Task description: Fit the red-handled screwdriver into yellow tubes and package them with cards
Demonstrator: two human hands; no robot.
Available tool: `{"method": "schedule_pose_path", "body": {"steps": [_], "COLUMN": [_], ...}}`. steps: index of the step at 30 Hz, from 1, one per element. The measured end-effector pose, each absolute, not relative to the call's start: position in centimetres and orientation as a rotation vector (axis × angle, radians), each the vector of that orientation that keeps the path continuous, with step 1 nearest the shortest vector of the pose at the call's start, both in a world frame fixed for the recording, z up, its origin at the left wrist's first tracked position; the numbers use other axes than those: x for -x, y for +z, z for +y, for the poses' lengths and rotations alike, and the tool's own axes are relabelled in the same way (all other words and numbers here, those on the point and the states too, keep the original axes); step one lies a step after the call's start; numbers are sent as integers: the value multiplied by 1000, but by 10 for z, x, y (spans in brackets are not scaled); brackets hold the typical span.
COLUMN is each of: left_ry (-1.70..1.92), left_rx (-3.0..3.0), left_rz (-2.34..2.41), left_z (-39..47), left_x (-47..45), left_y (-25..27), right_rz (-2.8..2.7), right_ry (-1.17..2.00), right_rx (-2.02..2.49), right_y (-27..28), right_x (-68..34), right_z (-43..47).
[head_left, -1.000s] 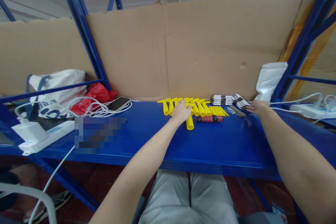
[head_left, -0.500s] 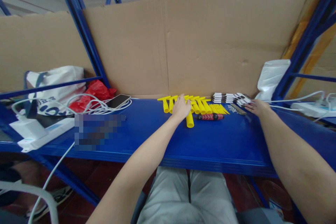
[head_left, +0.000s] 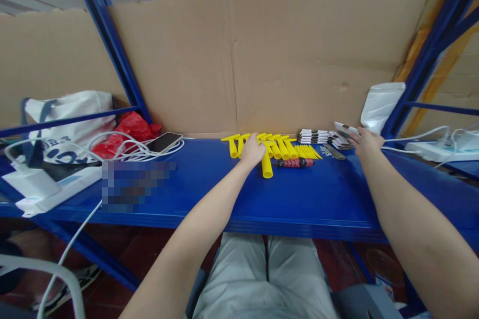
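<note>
Reaching to the back of the blue table (head_left: 224, 194), my left hand (head_left: 253, 150) is closed at the top of a yellow T-shaped tube piece (head_left: 267, 168), whose round end points toward me. Similar yellow T-shaped pieces (head_left: 291, 149) lie in a row behind and beside it; my fingers partly cover some. My right hand (head_left: 367, 142) pinches a flat white-and-dark packet (head_left: 345, 129), raised above a spread of like packets (head_left: 339, 140). A neat stack of these packets (head_left: 312, 136) lies to the left.
A red-and-black screwdriver (head_left: 297, 163), small yellow pointed pieces (head_left: 307, 152) and a dark metal strip (head_left: 334, 152) lie between my hands. Left are a phone (head_left: 165, 142), white cables, a red bag (head_left: 130, 132) and a power strip (head_left: 75, 192). A white pouch (head_left: 381, 107) leans at right.
My right hand has lifted a packet off the spread pile, tilting it upward. My left hand stays at the yellow piece, its fingers drawn in more. The view has shifted slightly.
</note>
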State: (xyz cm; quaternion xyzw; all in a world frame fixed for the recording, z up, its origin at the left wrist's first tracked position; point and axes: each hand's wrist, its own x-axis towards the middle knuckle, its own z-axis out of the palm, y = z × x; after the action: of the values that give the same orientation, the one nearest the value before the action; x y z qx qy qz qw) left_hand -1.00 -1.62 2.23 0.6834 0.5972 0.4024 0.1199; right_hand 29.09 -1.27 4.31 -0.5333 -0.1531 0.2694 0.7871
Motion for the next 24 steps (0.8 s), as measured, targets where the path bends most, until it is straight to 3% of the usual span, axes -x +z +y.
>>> {"method": "schedule_pose_path", "body": {"steps": [15,24], "left_ry": [828,1196], "left_rx": [-1851,-1213], "left_rz": [1798,1228], "left_z": [-7,-14], "left_x": [17,9], "left_y": [18,24], "right_rz": [-571,-1054], "right_ry": [674,923], "right_rx": [934,966], "right_y": [60,57], "right_x": [-257,-220], "right_z": [-8,-16]}}
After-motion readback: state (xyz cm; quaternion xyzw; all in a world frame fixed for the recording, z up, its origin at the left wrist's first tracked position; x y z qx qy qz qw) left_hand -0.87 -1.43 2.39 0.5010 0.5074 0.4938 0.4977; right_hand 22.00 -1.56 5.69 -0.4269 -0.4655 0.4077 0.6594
